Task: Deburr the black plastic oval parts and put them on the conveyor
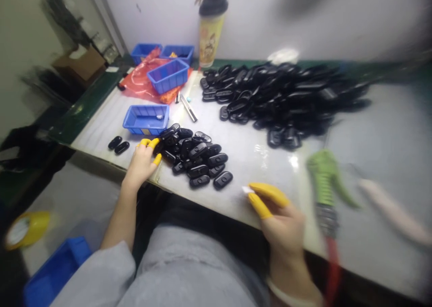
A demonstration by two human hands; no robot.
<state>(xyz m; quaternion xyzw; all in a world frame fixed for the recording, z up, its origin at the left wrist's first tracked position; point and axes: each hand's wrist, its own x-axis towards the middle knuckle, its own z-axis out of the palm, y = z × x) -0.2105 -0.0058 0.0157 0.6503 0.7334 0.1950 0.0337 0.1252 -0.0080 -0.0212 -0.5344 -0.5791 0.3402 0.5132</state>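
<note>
My left hand (143, 159), with yellow finger covers, is at the left edge of a small pile of black oval plastic parts (198, 151). Its thumb and fingers are apart, the fingertips against or close to the outermost parts. To the right of that pile, over the table's front edge, my right hand (281, 214) pinches a small white piece (248, 190) between yellow-covered thumb and forefinger. Blur hides what exactly the white piece is. Two more black oval parts (119, 145) lie left of my left hand.
Behind the small pile stands a blue bin (146, 130); a utility knife (189, 108) lies beside it. A large heap of black parts (283, 91) covers the back right. A green air gun (322, 176) with a red hose is at right. A lidded cup (211, 34) stands at the back.
</note>
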